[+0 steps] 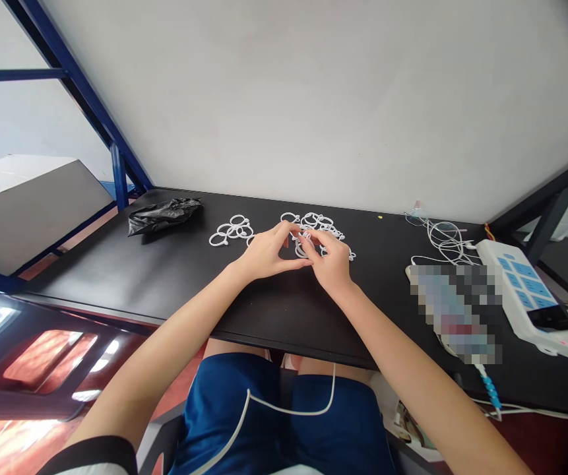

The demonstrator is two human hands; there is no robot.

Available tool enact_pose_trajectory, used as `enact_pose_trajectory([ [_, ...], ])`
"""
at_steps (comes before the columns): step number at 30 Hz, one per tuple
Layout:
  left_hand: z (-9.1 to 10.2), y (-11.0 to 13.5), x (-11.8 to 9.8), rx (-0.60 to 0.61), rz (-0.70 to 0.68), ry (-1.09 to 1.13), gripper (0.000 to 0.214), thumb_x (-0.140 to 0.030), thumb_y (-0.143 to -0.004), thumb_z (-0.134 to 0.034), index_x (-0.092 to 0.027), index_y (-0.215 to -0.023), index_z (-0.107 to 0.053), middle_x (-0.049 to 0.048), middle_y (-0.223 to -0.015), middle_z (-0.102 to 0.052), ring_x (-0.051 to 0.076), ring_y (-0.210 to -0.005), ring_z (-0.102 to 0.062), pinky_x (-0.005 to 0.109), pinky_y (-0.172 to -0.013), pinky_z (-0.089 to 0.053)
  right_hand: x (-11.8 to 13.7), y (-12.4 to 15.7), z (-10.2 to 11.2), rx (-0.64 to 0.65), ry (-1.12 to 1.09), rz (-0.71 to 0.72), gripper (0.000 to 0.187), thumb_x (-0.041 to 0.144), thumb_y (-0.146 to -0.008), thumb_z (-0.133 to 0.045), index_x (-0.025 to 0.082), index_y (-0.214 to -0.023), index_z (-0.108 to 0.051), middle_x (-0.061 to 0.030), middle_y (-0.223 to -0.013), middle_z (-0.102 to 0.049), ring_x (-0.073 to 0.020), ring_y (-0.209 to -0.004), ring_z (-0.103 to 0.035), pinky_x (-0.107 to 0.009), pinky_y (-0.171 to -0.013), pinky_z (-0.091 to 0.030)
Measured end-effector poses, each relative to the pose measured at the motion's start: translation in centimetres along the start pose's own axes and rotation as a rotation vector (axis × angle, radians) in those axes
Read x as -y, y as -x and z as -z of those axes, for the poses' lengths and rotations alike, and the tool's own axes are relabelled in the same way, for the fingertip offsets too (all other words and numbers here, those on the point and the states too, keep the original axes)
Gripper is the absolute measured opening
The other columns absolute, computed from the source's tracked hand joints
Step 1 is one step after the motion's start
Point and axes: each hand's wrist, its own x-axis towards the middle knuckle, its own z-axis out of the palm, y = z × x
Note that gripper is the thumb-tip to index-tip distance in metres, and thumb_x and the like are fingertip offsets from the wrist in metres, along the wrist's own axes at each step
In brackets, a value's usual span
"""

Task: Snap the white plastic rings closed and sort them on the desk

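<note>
Over the middle of the black table (165,264), my left hand (268,253) and my right hand (332,260) meet at their fingertips. A white plastic curtain ring (299,250) shows between them, pinched by both hands; the fingers cover part of it. Just behind my hands lies a loose pile of similar white rings (312,220), each with a small eyelet. To the left of my left hand, a smaller group of white rings (238,227) overlaps on the tabletop. One more ring is partly hidden by my left hand.
A crumpled black plastic bag (165,215) lies at the back left. On the right are a pixelated phone (452,310), a white power strip (524,284) and coiled white cables (444,241). A white cable (293,413) crosses my lap. The pale wall (313,99) rises behind the table.
</note>
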Motion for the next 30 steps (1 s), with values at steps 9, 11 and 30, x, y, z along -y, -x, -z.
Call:
enact_pose_trajectory([
  [9,-0.2,0.1,-0.1,0.015,-0.052,-0.017,0.043,-0.038,-0.080,-0.067,-0.022,-0.116,-0.050,0.0024,-0.105,-0.062,0.011,-0.074,-0.058,0.022,-0.061,-0.046,0.3,-0.1,0.2,0.021,-0.025,-0.044,0.017,0.032,-0.090,-0.058,0.023,-0.096,-0.071,-0.0041,-0.087,-0.074,-0.0197,-0.075,-0.068,-0.035,-0.074,-0.056],
  [11,-0.3,0.1,0.0,0.011,-0.050,-0.031,0.041,-0.036,-0.082,-0.065,-0.022,-0.118,-0.050,0.0026,-0.105,-0.062,0.011,-0.073,-0.058,0.022,-0.060,-0.045,0.3,-0.1,0.2,0.044,-0.026,-0.066,0.018,0.032,-0.091,-0.057,0.022,-0.095,-0.071,-0.0038,-0.085,-0.075,-0.0196,-0.073,-0.069,-0.034,-0.071,-0.055],
  [30,-0.5,0.1,0.2,0.011,-0.039,-0.119,0.045,-0.015,-0.084,-0.048,-0.025,-0.128,-0.049,0.0060,-0.121,-0.057,0.012,-0.084,-0.064,0.020,-0.059,-0.047,1.1,-0.2,0.3,0.095,-0.016,-0.050,0.026,0.035,-0.094,-0.051,0.020,-0.080,-0.066,-0.0030,-0.075,-0.070,-0.0157,-0.063,-0.064,-0.028,-0.065,-0.050],
])
